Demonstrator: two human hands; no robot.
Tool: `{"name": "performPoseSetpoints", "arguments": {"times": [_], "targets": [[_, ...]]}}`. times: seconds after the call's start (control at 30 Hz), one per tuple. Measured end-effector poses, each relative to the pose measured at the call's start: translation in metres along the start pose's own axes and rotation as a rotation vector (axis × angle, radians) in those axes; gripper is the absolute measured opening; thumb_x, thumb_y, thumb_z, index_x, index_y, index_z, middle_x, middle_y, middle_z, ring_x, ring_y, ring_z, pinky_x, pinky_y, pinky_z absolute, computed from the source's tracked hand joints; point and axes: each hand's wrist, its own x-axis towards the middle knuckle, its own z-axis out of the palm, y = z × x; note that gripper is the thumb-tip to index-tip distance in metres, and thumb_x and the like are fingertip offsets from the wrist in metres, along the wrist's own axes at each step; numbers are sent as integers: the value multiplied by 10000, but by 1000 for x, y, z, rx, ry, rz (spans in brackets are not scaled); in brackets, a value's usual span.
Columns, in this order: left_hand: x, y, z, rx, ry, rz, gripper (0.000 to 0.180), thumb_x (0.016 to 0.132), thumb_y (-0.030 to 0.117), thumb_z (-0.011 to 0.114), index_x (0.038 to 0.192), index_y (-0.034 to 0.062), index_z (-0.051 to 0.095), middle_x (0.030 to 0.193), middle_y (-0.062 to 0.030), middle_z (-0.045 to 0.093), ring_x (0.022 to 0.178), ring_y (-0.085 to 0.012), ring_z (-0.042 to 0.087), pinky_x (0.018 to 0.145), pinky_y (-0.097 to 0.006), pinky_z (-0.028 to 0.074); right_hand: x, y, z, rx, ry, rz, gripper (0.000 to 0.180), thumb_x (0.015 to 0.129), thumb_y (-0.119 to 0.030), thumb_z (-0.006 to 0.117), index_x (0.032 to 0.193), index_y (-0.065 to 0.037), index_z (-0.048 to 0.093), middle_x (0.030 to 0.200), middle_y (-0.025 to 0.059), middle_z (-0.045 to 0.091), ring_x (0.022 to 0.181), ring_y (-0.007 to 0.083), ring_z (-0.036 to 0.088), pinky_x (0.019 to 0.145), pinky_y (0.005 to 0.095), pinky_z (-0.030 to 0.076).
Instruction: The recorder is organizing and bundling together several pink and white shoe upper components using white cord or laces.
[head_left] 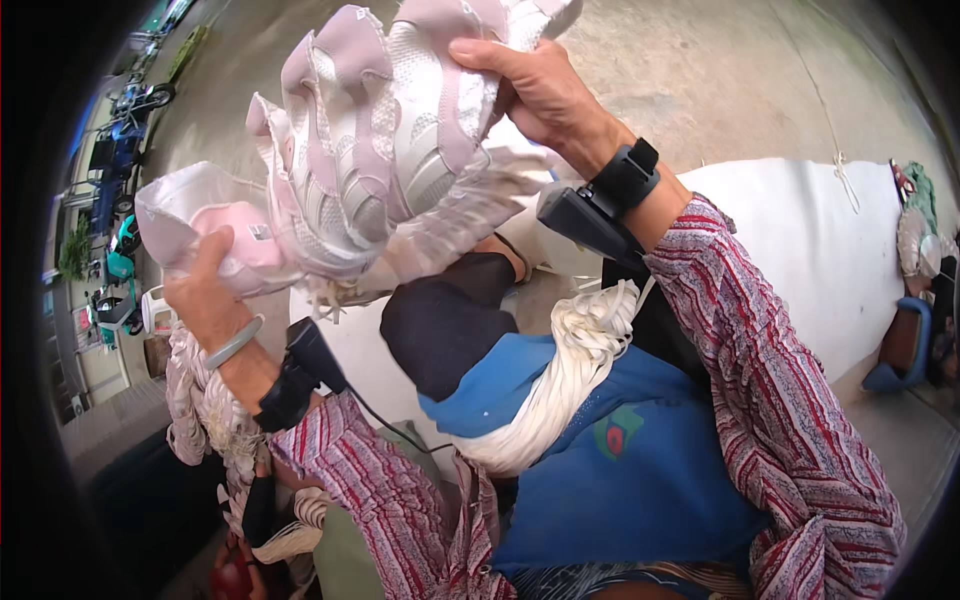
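Note:
Between my hands hangs a row of white and pink shoe uppers (345,150), soft and without soles, several of them bunched side by side. My left hand (210,285) grips the near left end, beside an upper with a pink lining (238,232). At the far right end my right hand (545,95) pinches the row, its thumb lying over a pink edge. Blurred laces or fringe hang beneath the uppers. Across my lap lies a thick bundle of white laces (565,385), on top of a blue apron (630,480).
A large white sheet (790,250) spreads on the floor ahead and to the right. More uppers (205,400) are heaped at my left, near another bundle of laces (290,540). A blue-edged chair (900,345) stands at right. Motorbikes (120,250) line the far left.

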Motion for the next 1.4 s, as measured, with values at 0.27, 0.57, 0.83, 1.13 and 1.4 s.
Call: {"name": "performPoseSetpoints", "arguments": {"times": [0.27,0.57,0.83,1.13,1.4], "targets": [[-38,95,-56,137,-297,-1,459,746,155,638,1121,-95,548,1041,-148,607,913,-218,610,818,-301,481,-27,4,-1,144,-153,254,295,813,-76,689,1080,16,605,1019,84,652,923,159,633,827,309,527],[-78,121,12,-114,-741,-308,438,781,124,634,1160,-63,518,983,-136,633,826,-209,641,753,-297,519,-39,20,-78,205,-75,344,344,876,-124,620,1167,44,548,1133,113,613,1028,187,596,894,342,500],[-22,52,39,-233,-811,-524,289,819,104,622,1060,-49,573,946,-121,644,825,-190,644,748,-296,531,-30,27,-92,-494,182,149,365,884,-248,607,1048,69,534,978,184,645,833,243,649,728,322,496],[-18,22,-3,-588,-378,-744,266,816,69,599,1041,-72,585,905,-143,645,723,-169,639,591,-256,538,-28,9,-96,-1519,-19,-64,412,870,-308,554,1086,40,509,971,273,611,912,431,582,806,432,462],[-32,-22,-51,-483,-433,-610,385,859,151,540,1114,-137,529,737,-122,634,479,-111,528,452,-209,411,-21,-7,-111,-1554,-106,-166,269,867,-145,575,1084,12,601,1032,168,629,930,181,569,807,289,456]]}}
